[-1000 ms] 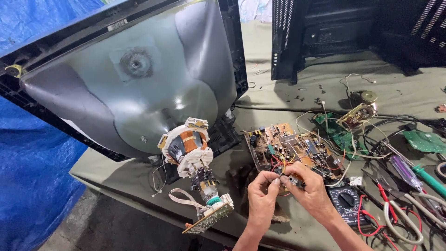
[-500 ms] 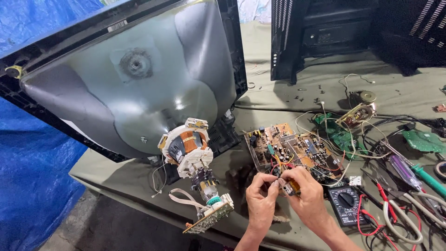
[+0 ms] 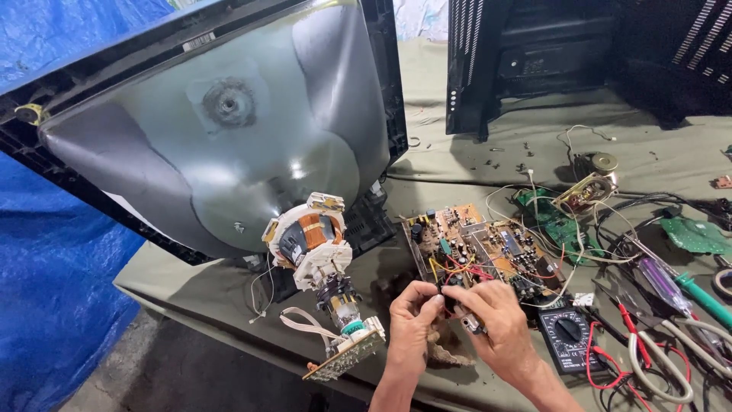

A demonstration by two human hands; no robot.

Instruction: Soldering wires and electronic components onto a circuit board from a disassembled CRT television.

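My left hand (image 3: 412, 313) and my right hand (image 3: 499, 320) meet at the near edge of a brown circuit board (image 3: 488, 248) that lies flat on the table. Both pinch a small dark part with a metal piece (image 3: 467, 320) at the board's front corner, fingertips touching each other. The board carries several components and red and yellow wires. To the left lies a large grey picture tube (image 3: 221, 130), face down, its neck with a copper yoke (image 3: 309, 236) and a small neck board (image 3: 347, 355) pointing at me.
A black multimeter (image 3: 568, 336) with red leads lies right of my hands. Further right are screwdrivers (image 3: 671, 286), scissors (image 3: 648, 358), a green board (image 3: 698, 236) and a small speaker (image 3: 591, 187). A black television shell (image 3: 579, 53) stands at the back. Blue tarpaulin (image 3: 53, 290) hangs at the left.
Both hands have stayed at the board's front edge; the fingers shifted slightly, with the right hand now lower and the small part held closer between the fingertips.
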